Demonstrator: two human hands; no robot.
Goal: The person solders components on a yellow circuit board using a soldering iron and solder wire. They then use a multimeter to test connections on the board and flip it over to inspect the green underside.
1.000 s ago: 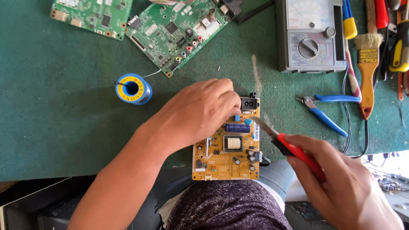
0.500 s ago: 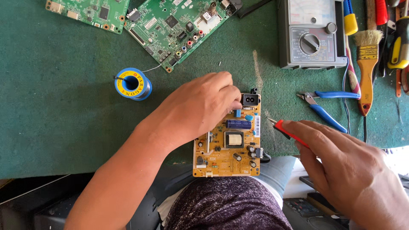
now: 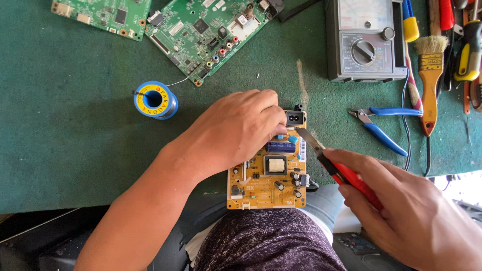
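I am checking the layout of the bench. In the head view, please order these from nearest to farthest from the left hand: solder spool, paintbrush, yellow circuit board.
1. Yellow circuit board: under the left hand, touching.
2. Solder spool: to its left, apart.
3. Paintbrush: far right, beside the multimeter.

Yellow circuit board (image 3: 266, 183) flat at green mat's near edge; red-handled pliers (image 3: 334, 168) tip-down above.
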